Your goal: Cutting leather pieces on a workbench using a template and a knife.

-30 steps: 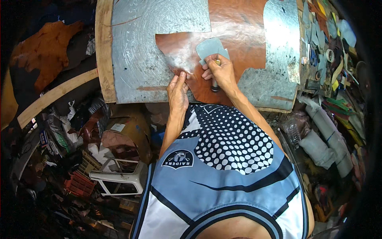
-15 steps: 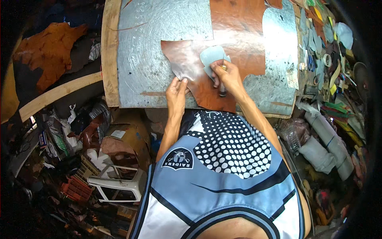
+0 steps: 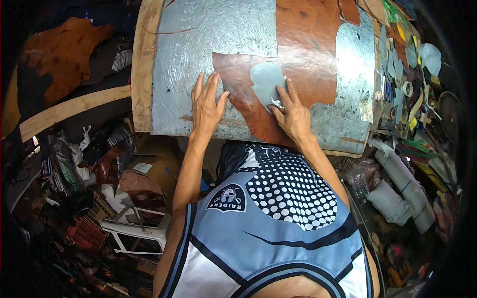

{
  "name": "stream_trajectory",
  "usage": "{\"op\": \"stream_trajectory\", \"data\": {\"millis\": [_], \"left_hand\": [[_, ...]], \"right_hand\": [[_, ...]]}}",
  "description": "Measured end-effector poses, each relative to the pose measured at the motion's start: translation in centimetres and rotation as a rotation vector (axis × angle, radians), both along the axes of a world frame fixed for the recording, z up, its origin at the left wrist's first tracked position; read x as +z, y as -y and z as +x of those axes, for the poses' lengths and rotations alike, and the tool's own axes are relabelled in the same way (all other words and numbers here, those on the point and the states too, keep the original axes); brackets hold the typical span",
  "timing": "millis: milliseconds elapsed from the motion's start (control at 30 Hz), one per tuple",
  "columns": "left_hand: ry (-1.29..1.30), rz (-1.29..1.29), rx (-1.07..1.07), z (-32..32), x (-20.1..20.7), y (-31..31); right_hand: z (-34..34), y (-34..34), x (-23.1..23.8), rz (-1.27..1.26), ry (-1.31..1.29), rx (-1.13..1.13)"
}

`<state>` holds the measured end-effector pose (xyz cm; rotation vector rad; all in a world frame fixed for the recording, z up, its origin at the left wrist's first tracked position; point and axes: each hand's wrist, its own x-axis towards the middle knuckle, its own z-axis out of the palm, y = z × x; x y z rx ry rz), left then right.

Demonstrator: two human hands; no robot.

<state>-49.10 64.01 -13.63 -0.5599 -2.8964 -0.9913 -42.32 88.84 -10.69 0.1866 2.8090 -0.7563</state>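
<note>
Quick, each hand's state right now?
Left hand: open, fingers spread by the brown leather, holding nothing visible.
Right hand: fingers over the grey piece; whether it grips the shiny item beneath cannot be told.

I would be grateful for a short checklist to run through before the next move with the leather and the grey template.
1. Grey template within the outline of the brown leather: ok where visible; the right hand covers part.
2. Right hand at the template: ok, thumb and a finger over it.
3. Left hand pressing the leather down: cannot tell; it is spread at the leather's left edge.
4. Small shiny item by the right thumb firmly gripped: cannot tell, mostly hidden.
5. Leather's near tip fully on the metal-topped board: cannot tell; it reaches the front edge.
</note>
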Motion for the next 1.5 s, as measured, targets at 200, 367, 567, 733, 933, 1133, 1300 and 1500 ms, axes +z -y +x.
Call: {"op": "stream_trajectory", "data": {"millis": [200,367,567,733,933,1133,1300,1500], "left_hand": [[0.008,-0.036,-0.059,-2.1,-0.6,-0.1],[-0.032,-0.110,-0.188,-6.1,-0.6,-2.0],[-0.117,-0.185,-0.282,-7.3,-2.2,-1.5],[-0.204,-0.173,-0.354,-9.2,0.8,-3.7],[-0.011,-0.218,-0.259,-10.6,1.1,-3.1],[0.349,-0.311,-0.241,-12.7,0.8,-5.3],[0.429,-0.199,-0.270,-12.0,0.0,-5.2],[0.427,-0.172,-0.252,-11.0,0.9,-4.1]], "right_hand": [[-1.8,1.4,0.5,0.004,0.022,0.070],[-1.5,1.2,0.9,0.078,-0.006,0.054],[-0.6,-3.6,-1.4,0.143,-0.064,-0.108],[-2.0,-8.1,-1.3,0.182,-0.079,-0.324],[2.6,-18.4,-1.6,0.290,-0.221,-0.642],[8.1,-28.4,2.3,0.316,0.199,-0.650],[6.9,-27.7,2.6,0.539,0.311,-0.537],[8.3,-30.4,1.9,0.560,0.131,-0.524]]}}
